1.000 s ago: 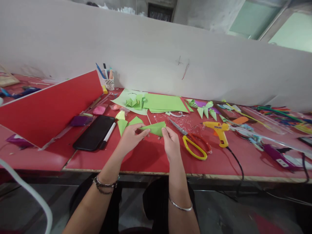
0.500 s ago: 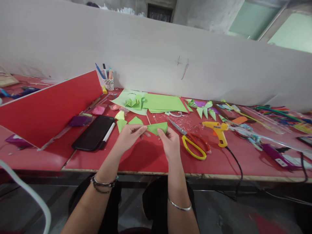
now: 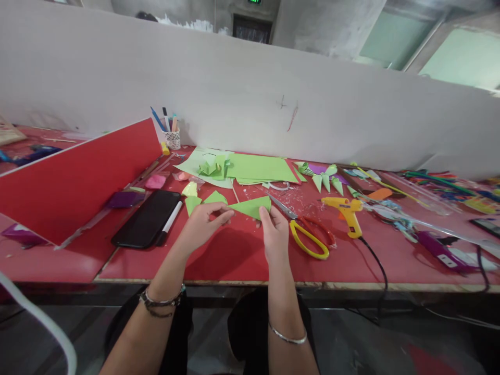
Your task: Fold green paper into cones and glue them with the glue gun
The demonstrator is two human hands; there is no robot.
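Observation:
Between my hands is a piece of green paper (image 3: 250,207), rolled or folded into a narrow cone whose point faces left. My right hand (image 3: 274,229) grips its wide end, thumb on the near side. The thumb and fingertips of my left hand (image 3: 207,221) are closed at the narrow tip. Smaller green paper pieces (image 3: 214,198) lie just behind my left hand. To the right of my right hand rest scissors (image 3: 308,237) with one yellow and one red handle.
A black phone (image 3: 146,219) and a marker (image 3: 170,224) lie to the left, near a standing red board (image 3: 86,179). Green sheets (image 3: 261,169) are stacked behind. Rightward are paper cones (image 3: 322,179), a yellow glue gun (image 3: 346,211) with its cord and a purple power strip (image 3: 445,252).
The paper has gone from a flatter, wider strip to a shape tapering to the left. My left hand has shifted slightly to the left, toward the tip.

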